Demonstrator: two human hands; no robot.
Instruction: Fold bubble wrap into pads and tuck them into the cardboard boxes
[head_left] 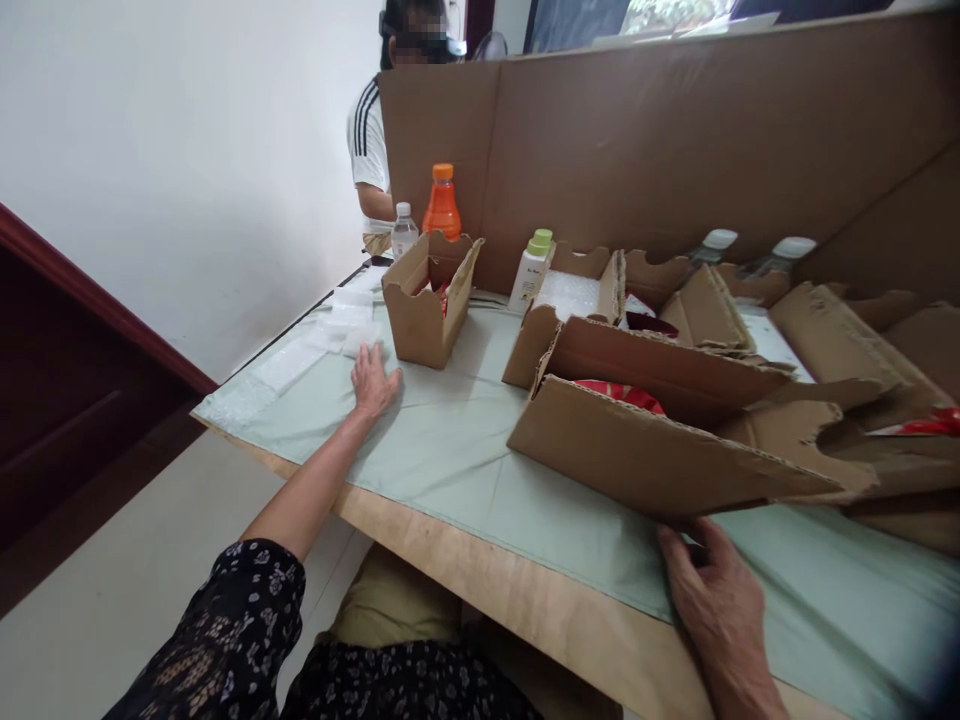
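My left hand (374, 382) lies palm down on the table, fingers spread, its fingertips at the end of a row of clear plastic packets (292, 362). A small cardboard box (421, 328) with something red inside stands just right of that hand. My right hand (718, 597) rests at the table's front, thumb and fingers apart and curved. Its fingertips are at the lower edge of a long cardboard box (645, 455), in which a red packet (622, 394) shows; whether they touch the box I cannot tell.
Further cardboard boxes (832, 340) crowd the right side. Behind stand an orange bottle (442, 208), a clear bottle (403, 232) and a white bottle with a green cap (529, 272). A tall cardboard screen (675, 140) borders the back. Another person (370, 140) is beyond it.
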